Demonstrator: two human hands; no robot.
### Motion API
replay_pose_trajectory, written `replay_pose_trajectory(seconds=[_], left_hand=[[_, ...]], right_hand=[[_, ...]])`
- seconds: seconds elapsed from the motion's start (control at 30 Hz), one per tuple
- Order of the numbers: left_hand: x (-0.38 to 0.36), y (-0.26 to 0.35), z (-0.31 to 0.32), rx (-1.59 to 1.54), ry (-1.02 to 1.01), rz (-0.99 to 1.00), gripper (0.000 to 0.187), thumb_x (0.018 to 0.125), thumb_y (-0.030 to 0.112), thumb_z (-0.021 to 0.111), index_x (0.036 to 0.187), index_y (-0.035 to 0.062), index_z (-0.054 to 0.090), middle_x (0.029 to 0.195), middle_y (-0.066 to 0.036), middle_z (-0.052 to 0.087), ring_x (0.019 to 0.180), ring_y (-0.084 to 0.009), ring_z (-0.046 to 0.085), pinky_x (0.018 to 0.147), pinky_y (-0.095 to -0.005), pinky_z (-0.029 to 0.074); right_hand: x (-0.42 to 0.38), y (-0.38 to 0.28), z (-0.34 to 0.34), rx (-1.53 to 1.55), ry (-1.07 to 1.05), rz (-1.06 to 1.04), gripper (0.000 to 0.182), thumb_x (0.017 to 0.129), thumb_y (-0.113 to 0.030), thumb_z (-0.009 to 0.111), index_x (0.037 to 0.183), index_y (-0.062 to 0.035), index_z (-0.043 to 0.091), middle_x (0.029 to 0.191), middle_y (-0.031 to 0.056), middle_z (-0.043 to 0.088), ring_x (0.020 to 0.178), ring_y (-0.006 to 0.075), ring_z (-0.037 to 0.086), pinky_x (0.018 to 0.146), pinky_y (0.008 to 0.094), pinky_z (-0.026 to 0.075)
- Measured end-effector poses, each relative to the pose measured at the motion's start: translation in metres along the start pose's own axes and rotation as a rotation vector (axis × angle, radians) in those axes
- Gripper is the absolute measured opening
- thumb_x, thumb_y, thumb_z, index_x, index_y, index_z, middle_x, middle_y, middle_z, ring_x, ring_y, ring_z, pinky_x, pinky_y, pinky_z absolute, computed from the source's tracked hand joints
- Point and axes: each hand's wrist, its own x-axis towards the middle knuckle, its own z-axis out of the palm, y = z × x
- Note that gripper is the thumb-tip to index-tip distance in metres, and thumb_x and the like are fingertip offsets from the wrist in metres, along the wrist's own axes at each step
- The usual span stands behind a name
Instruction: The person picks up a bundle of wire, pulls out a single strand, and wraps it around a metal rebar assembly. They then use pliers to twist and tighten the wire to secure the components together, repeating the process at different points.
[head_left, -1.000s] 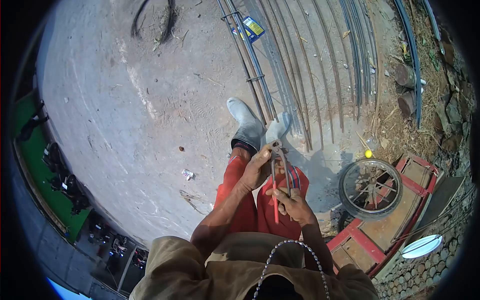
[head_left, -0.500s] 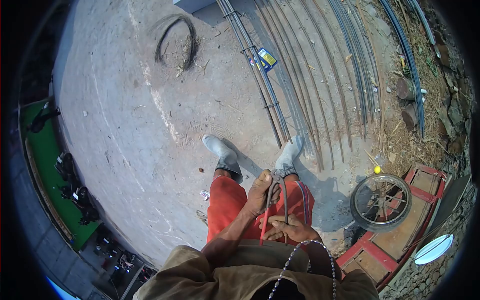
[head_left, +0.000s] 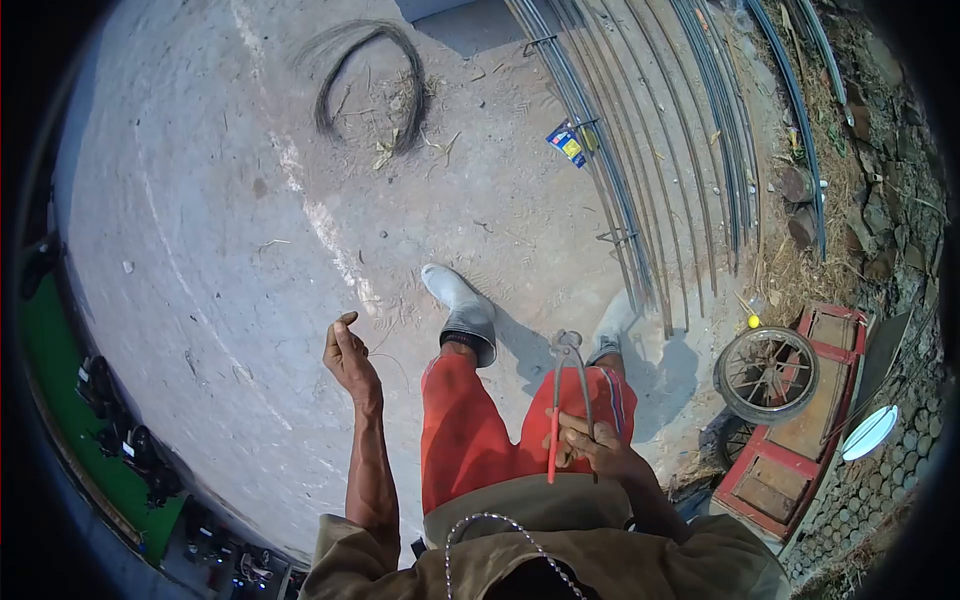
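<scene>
My right hand (head_left: 595,445) is wrapped round the handles of long pincers (head_left: 570,385), one handle red, with their metal head pointing forward over my right leg. Out to the left, my left hand (head_left: 350,355) is raised over the concrete with its fingers pinched together. A thin wire seems to trail from these fingers, curving to the right; it is too fine to follow fully. Ahead on the ground lies a coil of dark wire (head_left: 413,95). A bar cage with ties (head_left: 580,105) lies to its right, beside a blue and yellow packet (head_left: 567,144).
Long loose bars (head_left: 690,190) lie on the ground at the right. A spoked wheel (head_left: 767,375) leans by a red-framed wooden cart (head_left: 775,485). Parked motorcycles (head_left: 150,465) stand at the far left by green flooring. My boots (head_left: 465,310) are on the concrete.
My left hand has left the pincer head and swung out to the left. The pincers remain in my right hand. The view has shifted, with the bar cage now further right.
</scene>
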Motion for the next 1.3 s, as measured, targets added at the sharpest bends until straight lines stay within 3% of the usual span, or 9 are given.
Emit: replay_pose_trajectory(seconds=[0.27,0.47,0.53,0.73,0.77,0.83,1.0,1.07,1.3], left_hand=[[0.105,-0.002,-0.09,0.354,-0.004,0.24,0.021,0.096,0.016,0.048,0.096,0.0032,0.064,0.063,0.005,0.044,0.055,-0.0053,0.03,0.05,-0.0224,0.027],[0.136,0.05,0.038,0.374,-0.206,0.429,0.019,0.095,0.015,0.049,0.098,0.0035,0.064,0.063,0.0,0.05,0.056,-0.0064,0.041,0.052,-0.0225,0.036],[0.148,0.067,0.07,0.323,-0.258,0.284,0.02,0.096,0.018,0.048,0.097,0.0038,0.062,0.059,0.002,0.044,0.054,-0.0055,0.038,0.05,-0.0219,0.032],[0.213,0.081,0.151,0.408,-0.369,0.294,0.023,0.097,0.021,0.047,0.095,0.003,0.061,0.059,0.005,0.038,0.055,-0.0053,0.032,0.05,-0.0215,0.029],[0.23,0.077,0.163,0.408,-0.429,0.282,0.024,0.097,0.023,0.047,0.095,0.0029,0.061,0.061,0.006,0.04,0.056,-0.0053,0.032,0.051,-0.0216,0.029],[0.263,0.068,0.186,0.392,-0.478,0.146,0.027,0.097,0.026,0.047,0.094,0.003,0.062,0.063,0.006,0.038,0.055,-0.0045,0.03,0.05,-0.0215,0.028],[0.329,0.042,0.256,-0.017,-0.506,-0.276,0.024,0.097,0.025,0.045,0.104,0.0047,0.055,0.06,0.005,0.036,0.05,-0.0051,0.031,0.043,-0.0222,0.027],[0.346,0.027,0.286,-0.017,-0.503,-0.269,0.021,0.096,0.024,0.045,0.105,0.0067,0.054,0.06,0.004,0.037,0.049,-0.006,0.033,0.042,-0.0223,0.027],[0.406,-0.104,0.371,-0.07,-0.659,-0.32,0.015,0.096,0.024,0.042,0.101,0.0131,0.052,0.063,0.001,0.042,0.047,-0.01,0.036,0.04,-0.0248,0.031]], right_hand=[[0.063,-0.031,0.023,-0.94,0.401,-0.166,0.045,0.097,-0.024,0.034,0.138,-0.0041,0.038,0.068,0.0031,0.053,0.063,0.0078,0.049,0.061,0.0241,0.041],[0.078,-0.056,0.026,-0.457,0.586,-0.082,0.046,0.096,-0.026,0.042,0.136,-0.0032,0.04,0.064,0.0025,0.049,0.053,0.009,0.048,0.054,0.0237,0.042],[0.089,-0.073,0.028,-0.225,0.651,-0.015,0.047,0.094,-0.027,0.047,0.133,-0.0023,0.042,0.064,0.0022,0.049,0.05,0.0095,0.048,0.051,0.0233,0.042],[0.168,-0.018,-0.034,-0.843,0.964,-0.303,0.044,0.089,-0.027,0.057,0.124,-0.0022,0.05,0.087,0.012,0.064,0.074,0.0175,0.061,0.071,0.0299,0.048],[0.168,-0.076,-0.033,-0.347,0.828,0.173,0.041,0.089,-0.025,0.057,0.123,-0.0027,0.051,0.102,0.0162,0.064,0.091,0.0218,0.061,0.082,0.032,0.046],[0.196,-0.021,-0.059,-0.042,0.837,-0.151,0.041,0.089,-0.024,0.057,0.123,-0.0027,0.051,0.103,0.0159,0.064,0.093,0.0228,0.061,0.084,0.0318,0.045],[0.243,-0.029,-0.086,-0.48,0.938,0.029,0.043,0.088,-0.026,0.058,0.125,-0.0042,0.052,0.098,0.0144,0.064,0.086,0.0218,0.061,0.081,0.0315,0.046],[0.259,-0.065,-0.09,-0.354,0.855,0.252,0.05,0.087,-0.03,0.056,0.126,-0.0007,0.047,0.112,0.0202,0.058,0.099,0.034,0.057,0.083,0.0403,0.046],[0.334,-0.057,-0.112,-0.28,1.067,0.106,0.051,0.084,-0.029,0.064,0.127,-0.0066,0.05,0.086,0.0125,0.056,0.072,0.0213,0.052,0.069,0.0336,0.045]])
